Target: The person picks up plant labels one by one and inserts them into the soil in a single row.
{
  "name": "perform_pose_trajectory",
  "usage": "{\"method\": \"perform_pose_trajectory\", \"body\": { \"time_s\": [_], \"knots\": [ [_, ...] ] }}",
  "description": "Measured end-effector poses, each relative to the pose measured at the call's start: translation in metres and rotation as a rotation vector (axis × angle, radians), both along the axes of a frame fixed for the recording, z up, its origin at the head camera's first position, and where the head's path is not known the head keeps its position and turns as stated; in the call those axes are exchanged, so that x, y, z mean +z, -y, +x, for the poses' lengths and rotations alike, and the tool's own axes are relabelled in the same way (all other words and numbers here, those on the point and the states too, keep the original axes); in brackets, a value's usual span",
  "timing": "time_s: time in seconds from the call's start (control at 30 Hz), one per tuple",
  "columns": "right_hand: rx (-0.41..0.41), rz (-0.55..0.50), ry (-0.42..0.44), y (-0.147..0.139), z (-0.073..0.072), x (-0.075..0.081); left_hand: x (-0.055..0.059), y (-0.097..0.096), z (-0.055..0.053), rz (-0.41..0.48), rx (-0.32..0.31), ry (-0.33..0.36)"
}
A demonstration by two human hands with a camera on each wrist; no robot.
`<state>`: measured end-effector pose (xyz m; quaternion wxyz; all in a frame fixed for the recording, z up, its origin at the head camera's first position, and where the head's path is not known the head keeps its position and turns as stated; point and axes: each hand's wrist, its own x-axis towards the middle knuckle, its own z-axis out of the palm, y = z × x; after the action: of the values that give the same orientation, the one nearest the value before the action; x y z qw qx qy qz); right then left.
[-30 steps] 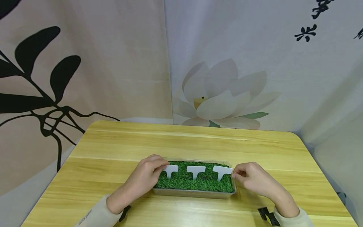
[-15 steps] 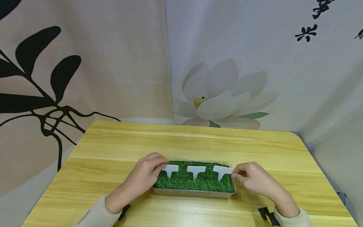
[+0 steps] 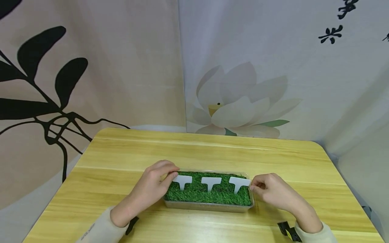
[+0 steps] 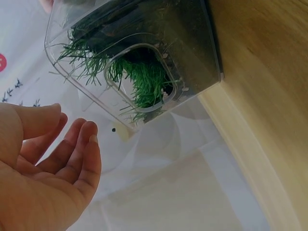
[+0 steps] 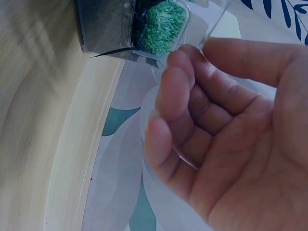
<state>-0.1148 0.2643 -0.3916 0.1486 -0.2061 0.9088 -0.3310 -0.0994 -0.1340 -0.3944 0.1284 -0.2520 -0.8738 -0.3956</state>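
A long clear plastic box (image 3: 209,207) filled with artificial grass (image 3: 197,196) lies crosswise on the table. Three white T-shaped plant labels stand upright in the grass: a left one (image 3: 183,179), a middle one (image 3: 211,181) and a right one (image 3: 239,181). My left hand (image 3: 155,184) hovers by the box's left end; the left wrist view shows its relaxed fingers (image 4: 89,163) and thumb apart, holding nothing. At the opposite end my right hand (image 3: 271,189) pinches what looks like the box's clear rim (image 5: 217,21) between thumb and forefinger, beside the right label.
The wooden table (image 3: 194,152) extends around the box on every side. Behind it hangs a pale curtain (image 3: 136,67) with printed leaves and a lotus. Each end of the box has a rounded opening, such as the one (image 4: 142,79) in the left wrist view.
My left hand has drawn slightly left and away from the left label, its thumb and fingers spreading. The right hand, the box and the labels stay where they were.
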Motion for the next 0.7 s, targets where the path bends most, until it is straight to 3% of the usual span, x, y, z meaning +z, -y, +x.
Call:
{"method": "perform_pose_trajectory", "body": {
  "time_s": [0.33,0.5,0.7],
  "knots": [
    [-0.024,-0.001,-0.019,-0.010,0.005,0.001,0.007,0.004,0.000,-0.007,0.061,-0.098],
    [-0.120,0.034,-0.157,-0.023,0.009,-0.002,0.006,0.013,-0.001,-0.014,0.094,-0.123],
    [-0.206,0.073,-0.321,-0.040,0.014,-0.007,0.005,0.028,-0.002,-0.025,0.123,-0.074]
  ]
}}
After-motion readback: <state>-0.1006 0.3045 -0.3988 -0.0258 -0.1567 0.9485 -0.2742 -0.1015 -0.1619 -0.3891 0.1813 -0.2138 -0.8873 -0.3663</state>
